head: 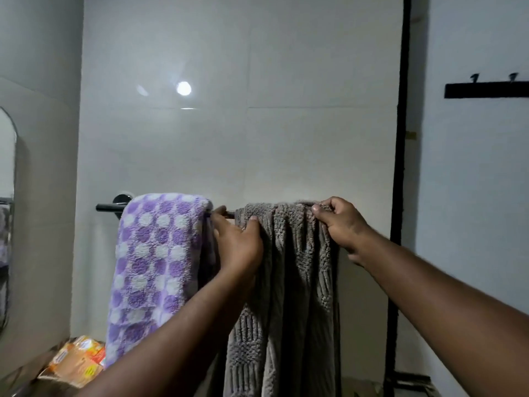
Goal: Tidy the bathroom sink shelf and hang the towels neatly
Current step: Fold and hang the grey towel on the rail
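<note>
Grey towel [289,282] draped over rail [110,208], bunched; left hand [239,245] and right hand [340,222] grasp its top corners. Purple towel [154,267] hangs at rail's left end.

A black hook rack [486,90] is mounted high on the right wall, beside a black vertical door-frame strip [400,167]. A round light reflection [183,88] is seen on the glossy white wall tiles [286,138]. Part of an arched mirror [7,167] is visible at the left edge.
</note>
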A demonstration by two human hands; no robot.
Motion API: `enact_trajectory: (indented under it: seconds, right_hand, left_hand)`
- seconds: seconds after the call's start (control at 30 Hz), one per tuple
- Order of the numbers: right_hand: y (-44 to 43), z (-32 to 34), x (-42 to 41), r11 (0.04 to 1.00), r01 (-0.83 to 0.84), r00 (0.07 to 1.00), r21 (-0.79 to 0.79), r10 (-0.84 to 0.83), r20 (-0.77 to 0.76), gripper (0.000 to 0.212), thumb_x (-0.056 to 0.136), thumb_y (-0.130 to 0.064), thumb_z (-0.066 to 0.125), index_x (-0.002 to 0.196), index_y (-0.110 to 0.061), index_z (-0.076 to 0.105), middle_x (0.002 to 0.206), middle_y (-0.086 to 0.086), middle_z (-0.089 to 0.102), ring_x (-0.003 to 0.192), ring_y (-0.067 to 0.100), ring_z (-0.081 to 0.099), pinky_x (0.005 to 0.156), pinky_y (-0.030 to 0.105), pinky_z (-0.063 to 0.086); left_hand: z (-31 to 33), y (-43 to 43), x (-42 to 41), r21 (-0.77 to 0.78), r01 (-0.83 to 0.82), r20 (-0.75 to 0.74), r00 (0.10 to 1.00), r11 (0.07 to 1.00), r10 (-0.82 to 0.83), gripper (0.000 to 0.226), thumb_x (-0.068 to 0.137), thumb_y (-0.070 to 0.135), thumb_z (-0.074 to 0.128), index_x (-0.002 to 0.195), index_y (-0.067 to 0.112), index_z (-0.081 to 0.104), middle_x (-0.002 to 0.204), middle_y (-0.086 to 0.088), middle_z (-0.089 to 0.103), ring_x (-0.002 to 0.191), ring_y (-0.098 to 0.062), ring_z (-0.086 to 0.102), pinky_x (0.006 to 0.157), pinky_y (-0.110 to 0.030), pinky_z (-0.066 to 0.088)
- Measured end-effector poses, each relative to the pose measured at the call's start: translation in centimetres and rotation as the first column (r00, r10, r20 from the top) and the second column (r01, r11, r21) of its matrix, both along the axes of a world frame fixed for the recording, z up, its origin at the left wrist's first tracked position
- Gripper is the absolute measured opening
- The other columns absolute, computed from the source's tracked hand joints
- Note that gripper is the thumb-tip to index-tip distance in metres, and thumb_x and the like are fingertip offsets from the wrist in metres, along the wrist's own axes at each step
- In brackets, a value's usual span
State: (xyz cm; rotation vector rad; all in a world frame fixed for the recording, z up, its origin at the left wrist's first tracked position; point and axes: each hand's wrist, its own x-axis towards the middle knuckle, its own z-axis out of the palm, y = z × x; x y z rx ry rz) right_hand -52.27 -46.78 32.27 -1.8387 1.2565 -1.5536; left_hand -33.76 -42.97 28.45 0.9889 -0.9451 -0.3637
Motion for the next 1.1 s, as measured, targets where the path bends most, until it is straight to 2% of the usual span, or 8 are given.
enact_trajectory:
  seconds: [0.07, 0.23, 0.47, 0.6, 0.77, 0.87, 1.0, 1.1]
  right_hand:
    - [1.0, -0.5, -0.8, 1.000, -0.008, 0.992, -0.001, 0.008, -0.123, 0.025, 0.098, -0.041, 0.059, 0.100, -0.016, 0.056, 0.104, 0.009, 0.064, 0.098, 0.027, 0.060, 0.086, 0.037, 0.045]
    - [3.7, -1.9, -2.3, 0.981, -0.184, 0.979, 0.067, 0.189, -0.071, 0.021, 0.097, -0.041, 0.062, 0.101, -0.022, 0.054, 0.120, 0.001, 0.059, 0.115, 0.020, 0.054, 0.097, 0.036, 0.040]
    - [6.3, -3.9, -3.2, 0.897, -0.433, 0.900, 0.092, 0.426, 0.091, 0.041, 0.087, -0.060, 0.065, 0.103, -0.022, 0.064, 0.118, -0.014, 0.065, 0.117, 0.001, 0.055, 0.104, 0.026, 0.037]
    - [8.1, -4.5, -3.8, 0.867, -0.495, 0.868, 0.059, 0.489, 0.085, 0.021, 0.098, -0.043, 0.055, 0.108, -0.030, 0.067, 0.103, -0.027, 0.066, 0.100, -0.021, 0.055, 0.081, 0.004, 0.038]
    - [9.8, -5.6, -4.6, 0.862, -0.504, 0.864, -0.053, 0.502, -0.041, 0.021, 0.098, -0.029, 0.063, 0.116, -0.020, 0.068, 0.114, 0.000, 0.076, 0.110, 0.017, 0.071, 0.100, 0.041, 0.053]
    - [10.9, -5.6, -5.4, 0.881, -0.466, 0.879, -0.076, 0.452, -0.153, 0.026, 0.089, -0.034, 0.070, 0.114, -0.027, 0.069, 0.111, -0.003, 0.077, 0.109, 0.018, 0.071, 0.098, 0.040, 0.054]
    - [12.3, -5.0, -7.6, 0.896, -0.443, 0.881, 0.021, 0.439, -0.178, 0.017, 0.091, -0.017, 0.072, 0.107, -0.018, 0.070, 0.081, -0.016, 0.074, 0.077, 0.001, 0.065, 0.070, 0.015, 0.049]
    - [14.4, -4.1, -9.0, 0.895, -0.431, 0.874, 0.116, 0.446, -0.190, 0.016, 0.091, -0.018, 0.071, 0.108, -0.018, 0.072, 0.088, -0.008, 0.075, 0.082, 0.005, 0.069, 0.075, 0.021, 0.053]
  left_hand:
    - [0.2, 0.1, 0.3, 0.030, -0.001, -0.076, 0.997, 1.000, 0.003, 0.049, 0.069, 0.038, 0.064, 0.108, 0.035, 0.035, 0.106, -0.007, 0.061, 0.093, -0.026, 0.063, 0.088, -0.045, 0.055]
    - [0.2, 2.0, 0.3, 0.171, 0.011, -0.107, 0.994, 0.985, 0.008, 0.028, 0.074, 0.040, 0.059, 0.093, 0.021, 0.061, 0.084, -0.004, 0.069, 0.072, -0.023, 0.059, 0.074, -0.043, 0.054]
    - [-0.6, 4.4, -1.0, 0.294, -0.346, 0.354, 0.905, 0.891, 0.235, 0.030, 0.089, 0.039, 0.055, 0.112, 0.021, 0.062, 0.136, -0.011, 0.046, 0.129, -0.035, 0.043, 0.113, -0.052, 0.031]
    - [-0.7, 5.9, -2.1, 0.190, -0.329, 0.476, 0.855, 0.925, 0.206, 0.055, 0.085, 0.035, 0.060, 0.135, 0.020, 0.044, 0.143, -0.009, 0.042, 0.135, -0.033, 0.037, 0.113, -0.049, 0.028]
    - [0.4, 7.1, -4.3, -0.127, -0.071, 0.925, 0.352, 0.989, 0.143, 0.071, 0.086, 0.030, 0.056, 0.150, 0.047, 0.031, 0.164, 0.008, 0.024, 0.152, -0.016, 0.015, 0.123, -0.046, 0.010]
    - [2.6, 7.5, -6.0, -0.124, 0.046, 0.991, 0.058, 0.991, 0.121, 0.047, 0.080, 0.030, 0.059, 0.127, 0.032, 0.063, 0.135, 0.005, 0.060, 0.135, -0.021, 0.048, 0.118, -0.043, 0.027]
    - [4.2, 7.9, -6.9, -0.132, 0.144, 0.986, -0.087, 0.981, 0.145, 0.026, 0.075, 0.035, 0.056, 0.098, 0.028, 0.066, 0.099, 0.006, 0.067, 0.103, -0.021, 0.061, 0.089, -0.035, 0.043]
    - [4.3, 7.8, -6.9, -0.288, 0.235, 0.928, -0.172, 0.928, 0.331, 0.024, 0.077, 0.035, 0.057, 0.100, 0.028, 0.062, 0.097, 0.005, 0.062, 0.095, -0.022, 0.060, 0.077, -0.034, 0.044]
